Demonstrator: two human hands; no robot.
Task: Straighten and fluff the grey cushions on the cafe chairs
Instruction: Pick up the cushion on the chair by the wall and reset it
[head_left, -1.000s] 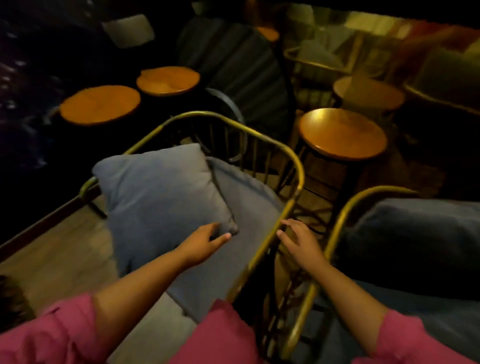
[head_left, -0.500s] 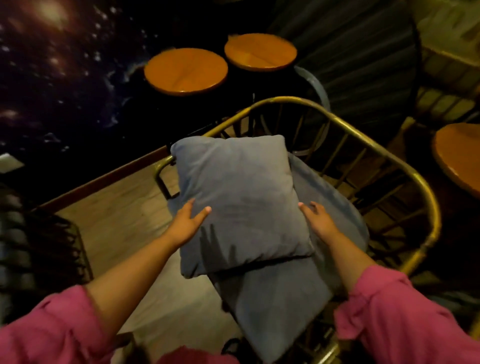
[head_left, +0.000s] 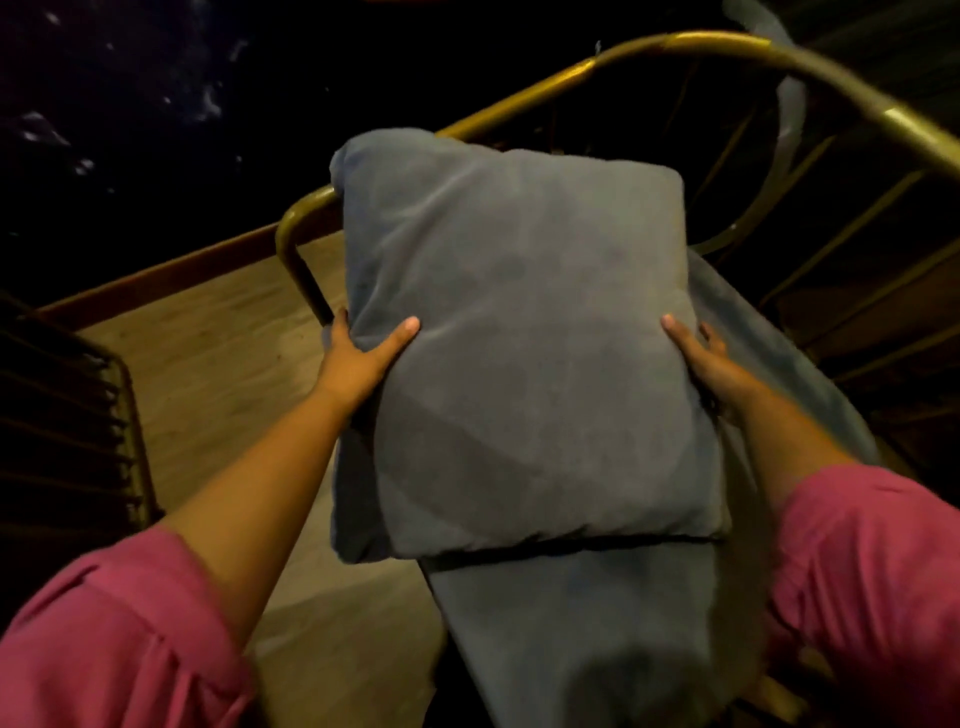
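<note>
A person in pink sleeves (head_left: 119, 639) grips a grey cushion (head_left: 524, 343) by its two long edges over a brass-framed cafe chair (head_left: 810, 62) in a dimly lit room. The left hand (head_left: 358, 358) clamps the cushion's left edge, thumb laid across the front face and fingers wrapped behind it; the right hand (head_left: 706, 358) mirrors that hold on the right edge, fingers mostly hidden behind the fabric. Both hands are closed on the cushion at about mid-height, a grip that suits squeezing or shaking the filling.

The cushion stands tilted toward the camera, its top corner reaching the chair's curved rail, its lower seam just above the grey seat pad (head_left: 587, 623) that drapes down the chair's front. Whether its bottom edge touches the pad or hangs clear of it cannot be told. The seat pad itself lies skewed to the right of the cushion, one side bulging out beyond it.

Wooden floor (head_left: 208, 364) shows to the left of the chair, and another dark chair frame (head_left: 78, 426) sits at the far left. The work looks to be at the fluffing stage, with squaring the cushion against the chair's back probably to come.
</note>
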